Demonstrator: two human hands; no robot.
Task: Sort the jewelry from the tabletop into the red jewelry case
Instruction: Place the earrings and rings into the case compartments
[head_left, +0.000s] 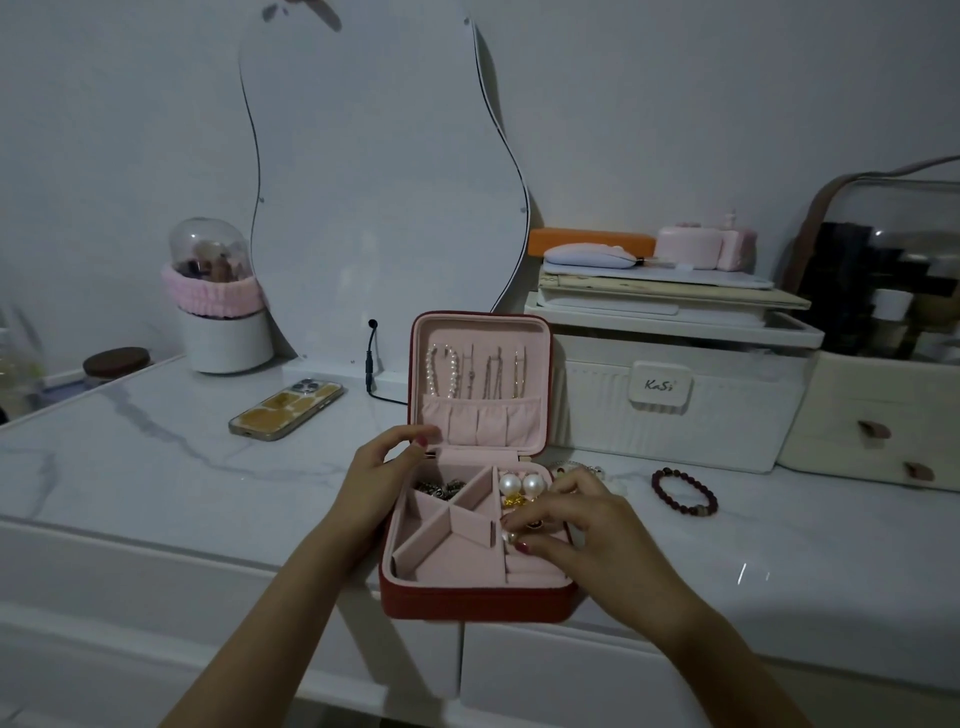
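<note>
Red jewelry case (475, 597) sits open at the front edge of the white marble bench (156, 467), its lid standing upright and lined in pink. Hanging inside that lid is a pearl strand (441, 370), with a few thin chains (493, 371) beside it above a gathered pocket. Down in the tray, pink dividers split the left part into angled compartments; the far-left one holds a dark metallic tangle (439, 487). In the right-hand section, two big pearl earrings (521, 485) lie side by side, with a small gold piece (511, 502) just below them.

Now the hands. The left hand (387, 460) is at the case's far-left corner, fingers loosely curled against the rim near the hinge, steadying it; it has nothing in its grasp that I can see. The right hand (569, 519) hovers over the right section, thumb and fingertips pinched together on a small pearl piece (510, 537), low inside the case.

Out on the bench, to the right of the case, a dark red beaded bracelet (684, 492) lies on its own, and something silvery (582, 467) peeks out behind the right hand, too hidden to identify. A phone (287, 409) rests face down off to the left, a white organiser box (675, 405) stands behind, and a wavy mirror (384, 182) leans on the wall.
</note>
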